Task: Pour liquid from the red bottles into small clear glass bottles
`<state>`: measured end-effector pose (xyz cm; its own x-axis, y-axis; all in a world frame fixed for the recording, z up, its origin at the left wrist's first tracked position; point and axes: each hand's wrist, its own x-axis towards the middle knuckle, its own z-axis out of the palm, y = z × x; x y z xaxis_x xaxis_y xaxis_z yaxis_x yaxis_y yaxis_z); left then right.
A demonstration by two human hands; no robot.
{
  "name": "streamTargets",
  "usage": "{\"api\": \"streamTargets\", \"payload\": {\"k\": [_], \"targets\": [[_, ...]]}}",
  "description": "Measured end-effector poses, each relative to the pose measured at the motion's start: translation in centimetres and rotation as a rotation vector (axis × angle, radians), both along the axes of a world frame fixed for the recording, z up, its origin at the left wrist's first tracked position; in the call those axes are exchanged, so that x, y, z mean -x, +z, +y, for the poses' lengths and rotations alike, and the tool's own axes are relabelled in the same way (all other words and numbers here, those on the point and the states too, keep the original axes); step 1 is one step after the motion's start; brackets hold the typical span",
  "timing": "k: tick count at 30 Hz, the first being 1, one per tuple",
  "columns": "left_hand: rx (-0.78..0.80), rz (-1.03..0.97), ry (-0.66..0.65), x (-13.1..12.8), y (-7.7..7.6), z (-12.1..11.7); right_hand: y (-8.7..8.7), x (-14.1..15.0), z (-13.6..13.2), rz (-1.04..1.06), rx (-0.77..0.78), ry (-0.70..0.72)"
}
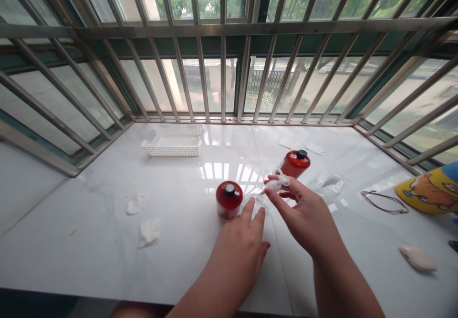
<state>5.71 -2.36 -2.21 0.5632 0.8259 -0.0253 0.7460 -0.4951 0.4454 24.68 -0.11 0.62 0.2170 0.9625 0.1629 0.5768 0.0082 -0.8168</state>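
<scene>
My right hand (298,208) pinches a white pump head (279,183) between thumb and fingers, just above the table. My left hand (241,239) is open, its fingers stretched toward some clear crinkled plastic (260,199); whether they press on it I cannot tell. Close to the left fingertips stands a red bottle (229,201) with a dark cap. Behind my right hand a second red bottle (295,164) with a black cap appears tilted, its lower part hidden by the hand.
A white perforated basket (173,151) sits at the back left. Crumpled white tissues (149,233) lie at left. To the right are clear plastic packaging (328,182), glasses (384,202), a yellow patterned container (429,189) and a pale rounded case (417,258). Metal window bars (223,79) edge the white tabletop.
</scene>
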Motion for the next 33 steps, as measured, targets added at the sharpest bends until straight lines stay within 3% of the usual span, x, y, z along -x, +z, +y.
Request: {"api": "streamTargets", "payload": {"k": [6, 11, 17, 22, 27, 33], "targets": [[0.025, 0.102, -0.01, -0.1, 0.1, 0.5, 0.1, 0.0, 0.0, -0.086, -0.034, 0.032], [-0.001, 0.147, 0.02, -0.1, 0.1, 0.4, -1.7, 0.2, 1.4, -0.1, 0.104, 0.128], [-0.013, 0.172, 0.019, 0.1, 0.1, 0.5, -3.6, -0.9, 1.9, -0.058, 0.119, 0.228], [0.015, 0.198, 0.013, 0.1, 0.4, 0.5, -3.4, -2.4, 1.0, -0.013, 0.195, 0.303], [0.021, 0.201, 0.016, -0.1, 0.6, 0.6, -2.9, -2.6, 0.9, 0.11, 0.172, 0.41], [-0.021, 0.169, 0.011, 0.2, 0.1, 0.6, -2.3, -3.5, 0.4, -0.079, 0.159, 0.261]]}}
